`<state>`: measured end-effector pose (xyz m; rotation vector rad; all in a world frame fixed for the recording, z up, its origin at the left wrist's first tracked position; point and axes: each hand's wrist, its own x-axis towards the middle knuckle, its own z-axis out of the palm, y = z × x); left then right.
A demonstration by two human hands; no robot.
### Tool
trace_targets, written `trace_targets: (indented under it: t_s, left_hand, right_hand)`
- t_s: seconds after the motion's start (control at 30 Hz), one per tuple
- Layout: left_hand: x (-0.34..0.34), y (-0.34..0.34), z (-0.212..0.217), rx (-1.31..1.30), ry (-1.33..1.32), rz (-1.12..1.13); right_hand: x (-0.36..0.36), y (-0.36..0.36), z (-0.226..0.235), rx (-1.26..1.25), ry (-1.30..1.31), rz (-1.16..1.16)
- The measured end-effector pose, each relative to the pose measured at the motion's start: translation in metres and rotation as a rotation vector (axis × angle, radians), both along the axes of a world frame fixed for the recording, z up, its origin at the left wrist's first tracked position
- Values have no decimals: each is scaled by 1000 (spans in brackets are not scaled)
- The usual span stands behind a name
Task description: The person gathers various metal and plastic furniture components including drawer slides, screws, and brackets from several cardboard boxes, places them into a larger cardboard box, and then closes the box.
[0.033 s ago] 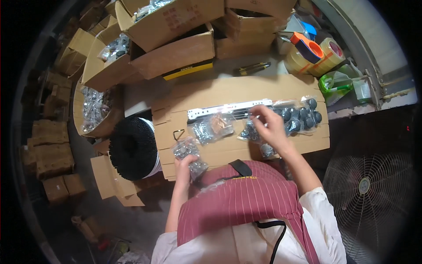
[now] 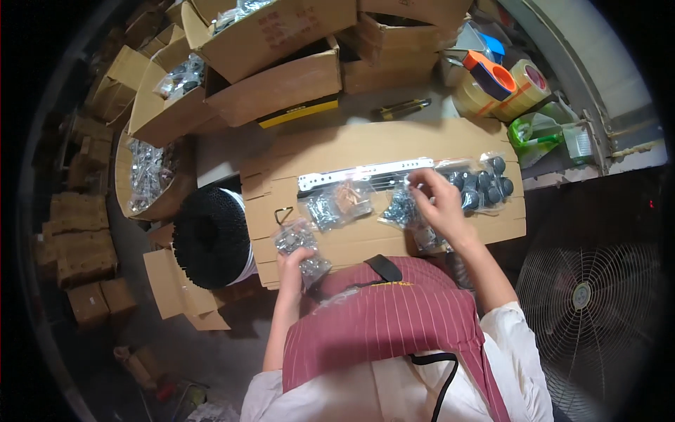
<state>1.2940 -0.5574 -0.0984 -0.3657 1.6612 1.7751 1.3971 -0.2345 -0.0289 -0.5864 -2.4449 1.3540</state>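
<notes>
- Our left hand [image 2: 294,266] is closed around a clear plastic bag of silver metal fittings [image 2: 292,241], at the near left edge of the flattened brown cardboard sheet [image 2: 415,133].
- Our right hand [image 2: 444,211] is bent, thumb and fingertips set narrow, above a clear plastic bag of small dark metal pieces [image 2: 397,211]; we cannot tell whether it pinches anything.
- Already laid out across the middle of the sheet, we see a long white metal strip with holes [image 2: 365,171] at the far side, and nearer to us a clear bag of silver screws [image 2: 323,212] touching a clear bag of copper-coloured pieces [image 2: 353,197].
- To the right lie the clear bags of round black knobs [image 2: 485,188]; partly hidden under our right wrist is another small clear plastic bag [image 2: 426,239].
- We judge the sorting by hand to be partway: one bag is gripped and the others lie loose, not gathered together.
- We see no pieces joined to one another by us, and the bags look unemptied; whether each is sealed, we cannot tell.
- How much is left, we cannot count from here.
</notes>
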Motion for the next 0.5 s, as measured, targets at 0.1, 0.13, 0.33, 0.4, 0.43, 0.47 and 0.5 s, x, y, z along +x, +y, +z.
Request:
trace_targets:
  t_s: [0.1, 0.13, 0.33, 0.4, 0.43, 0.47, 0.5]
  left_hand:
    - [-3, 9, 10, 14, -32, -3]
    - [-4, 10, 10, 15, -30, 1]
    - [-1, 10, 0, 11, 90, 18]
    - [1, 6, -5, 21, 106, 21]
    - [0, 8, -5, 22, 87, 17]
    - [0, 11, -5, 24, 68, 11]
    - [0, 11, -4, 25, 71, 3]
  right_hand:
    - [30, 14, -4, 268, -29, 61]
    - [35, 10, -6, 267, -32, 54]
    - [31, -21, -37, 773, -165, 257]
    - [15, -28, -47, 824, -74, 203]
    - [9, -28, -61, 817, -51, 173]
    - [3, -27, -71, 811, -30, 143]
    - [-6, -25, -76, 827, 104, 104]
